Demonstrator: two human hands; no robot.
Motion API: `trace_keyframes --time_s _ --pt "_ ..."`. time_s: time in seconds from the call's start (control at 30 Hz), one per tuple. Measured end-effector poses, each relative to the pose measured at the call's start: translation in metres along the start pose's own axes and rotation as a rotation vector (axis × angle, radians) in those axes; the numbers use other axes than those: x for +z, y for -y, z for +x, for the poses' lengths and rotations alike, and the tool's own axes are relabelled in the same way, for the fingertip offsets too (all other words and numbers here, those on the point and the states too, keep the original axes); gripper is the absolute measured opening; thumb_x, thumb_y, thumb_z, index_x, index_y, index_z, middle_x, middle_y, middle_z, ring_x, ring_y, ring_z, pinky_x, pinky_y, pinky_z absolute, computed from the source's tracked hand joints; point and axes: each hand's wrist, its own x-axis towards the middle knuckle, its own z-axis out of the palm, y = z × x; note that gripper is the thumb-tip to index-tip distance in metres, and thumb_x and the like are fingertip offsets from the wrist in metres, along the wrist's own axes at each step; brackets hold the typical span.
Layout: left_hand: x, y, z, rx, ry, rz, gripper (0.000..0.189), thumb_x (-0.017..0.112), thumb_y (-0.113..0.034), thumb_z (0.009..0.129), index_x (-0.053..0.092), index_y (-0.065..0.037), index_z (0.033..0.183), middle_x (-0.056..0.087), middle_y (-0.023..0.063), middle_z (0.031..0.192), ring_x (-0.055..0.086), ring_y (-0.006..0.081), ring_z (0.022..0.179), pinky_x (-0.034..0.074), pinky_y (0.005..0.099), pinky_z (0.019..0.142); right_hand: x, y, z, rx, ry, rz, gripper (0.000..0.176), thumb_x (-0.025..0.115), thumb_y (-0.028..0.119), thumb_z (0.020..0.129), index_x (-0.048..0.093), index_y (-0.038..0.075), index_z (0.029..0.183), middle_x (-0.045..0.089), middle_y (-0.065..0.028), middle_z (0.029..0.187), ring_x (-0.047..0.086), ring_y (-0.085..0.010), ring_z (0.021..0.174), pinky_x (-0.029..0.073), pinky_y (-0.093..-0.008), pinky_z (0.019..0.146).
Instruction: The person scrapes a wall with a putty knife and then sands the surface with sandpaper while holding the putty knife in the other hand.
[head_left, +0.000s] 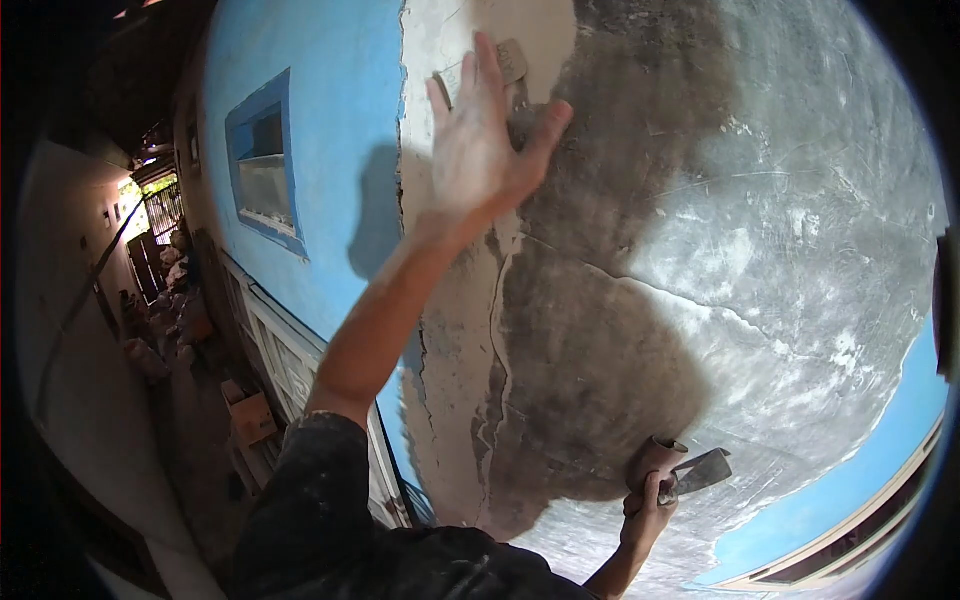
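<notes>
My left hand (478, 165) is raised high on the wall, fingers stretched along a flat scraper (512, 62) with lettering on its blade. The blade lies over a pale smooth plaster strip (455, 330) at the wall's corner; most of the tool is hidden behind the hand. Low at the right, my right hand (650, 510) is closed around a putty knife (704, 471), its wide metal blade pointing right. A brownish cylinder with an open end (660, 455) sits at the same hand, beside the knife.
Dark and whitish grey plaster (600, 350) with long cracks covers the wall to the right. At left is a blue wall (330, 60) with a small framed window (265, 165). A narrow passage holds a cardboard box (250, 412) and clutter. A window ledge (850, 550) juts out at lower right.
</notes>
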Motion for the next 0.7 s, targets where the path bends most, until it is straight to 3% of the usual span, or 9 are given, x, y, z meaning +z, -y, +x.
trace_keyframes --time_s 0.13,0.23,0.33,0.43,0.53,0.63,0.7 --pt "0.007 -0.037 -0.057 0.018 0.089 0.091 0.099 0.054 -0.058 0.089 0.012 0.01 0.147 0.025 0.0316 0.15 0.026 0.0464 0.139 0.01 0.06 0.113 0.007 0.001 -0.003 -0.028 0.035 0.051 0.022 0.069 0.022 0.09 0.051 0.009 0.092 0.042 0.0047 0.06 0.033 -0.0031 0.041 0.022 -0.0219 0.037" --pt "0.009 -0.018 -0.043 0.09 0.07 0.122 0.099 0.052 -0.06 0.089 0.01 0.007 0.148 0.021 0.0318 0.151 0.023 0.0468 0.14 0.011 0.0617 0.112 0.006 0.004 -0.005 0.0 0.0 0.007 0.023 0.069 0.023 0.09 0.051 0.008 0.094 0.042 0.0047 0.06 0.032 -0.0034 0.04 0.022 -0.0222 0.037" --pt "0.005 0.006 0.012 0.022 0.071 0.038 0.1 0.051 -0.062 0.089 0.01 0.006 0.149 0.019 0.0311 0.152 0.019 0.0463 0.142 0.011 0.0631 0.112 0.005 0.004 -0.009 0.013 0.013 0.011 0.024 0.068 0.024 0.09 0.051 0.008 0.095 0.042 0.0044 0.06 0.032 -0.0036 0.04 0.022 -0.022 0.037" --pt "0.014 -0.012 -0.002 0.002 0.037 0.063 0.095 0.05 -0.06 0.09 0.015 0.006 0.149 0.019 0.0318 0.152 0.018 0.0453 0.142 0.013 0.0616 0.112 0.008 0.002 -0.011 0.034 -0.001 0.015 0.021 0.065 0.027 0.093 0.05 0.012 0.096 0.041 0.0057 0.062 0.031 -0.0027 0.04 0.021 -0.0207 0.036" --pt "0.014 -0.018 -0.04 0.147 0.056 0.051 0.088 0.049 -0.058 0.091 0.02 0.001 0.15 0.021 0.0291 0.152 0.018 0.0418 0.143 0.015 0.0571 0.114 0.009 0.003 -0.012 0.017 -0.005 -0.011 0.023 0.065 0.029 0.093 0.05 0.012 0.097 0.041 0.0055 0.064 0.03 -0.0026 0.04 0.021 -0.021 0.036" --pt "0.007 0.011 -0.009 0.19 0.041 0.007 0.071 0.055 -0.052 0.091 0.038 -0.005 0.142 0.025 0.025 0.153 0.025 0.0408 0.142 0.016 0.0566 0.114 0.005 0.002 -0.011 0.022 0.029 -0.016 0.024 0.065 0.029 0.093 0.052 0.01 0.101 0.042 0.0052 0.064 0.03 -0.0026 0.04 0.021 -0.0212 0.036" --pt "0.009 0.028 0.007 0.198 -0.017 -0.117 0.053 0.062 -0.042 0.089 0.051 -0.007 0.128 0.028 0.0228 0.152 0.031 0.0398 0.139 0.019 0.0565 0.113 0.007 0.005 -0.013 0.025 0.029 -0.033 0.026 0.064 0.029 0.093 0.052 0.009 0.104 0.042 0.005 0.064 0.03 -0.0025 0.04 0.021 -0.0208 0.036"
